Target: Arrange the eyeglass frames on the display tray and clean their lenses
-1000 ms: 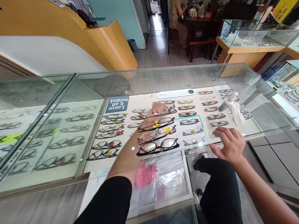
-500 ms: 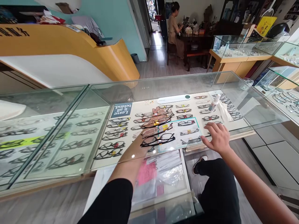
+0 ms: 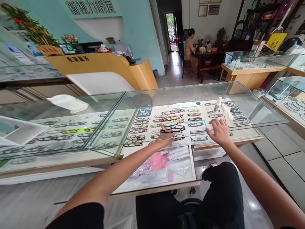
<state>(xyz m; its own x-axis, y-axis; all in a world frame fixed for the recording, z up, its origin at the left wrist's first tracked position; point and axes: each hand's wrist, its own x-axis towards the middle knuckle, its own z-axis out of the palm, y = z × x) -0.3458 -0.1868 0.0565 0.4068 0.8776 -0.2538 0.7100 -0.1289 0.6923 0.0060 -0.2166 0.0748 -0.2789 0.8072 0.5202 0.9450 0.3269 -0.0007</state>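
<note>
Here's your left hand (image 3: 165, 140), low at the front of the display, apparently beneath the glass worktop (image 3: 259, 113), and right across its fingertips from your viewpoint run the black-rimmed glasses (image 3: 173, 128)! They appear to lie on the glass above, long axis side to side, almost crossing the line of your forearm. So the frame sits just beyond your left fingers and partly to their right; that's the nearer hand by far. Are those fingers together, or clamped on anything? You can't tell from here: rims and glass hide the tips. A lower frame (image 3: 179, 138) shows just right of them, long axis also roughly crosswise, though contact is unclear.

Over to your right hand (image 3: 218, 131): at the front edge of the glass, fingers spread apart, nothing seen in them, well clear of the black rims. The spray bottle (image 3: 217, 105) stands beyond it, the white cloth (image 3: 228, 112) beside that. Down below, the drawer (image 3: 193, 163) is pulled out under your left forearm.
</note>
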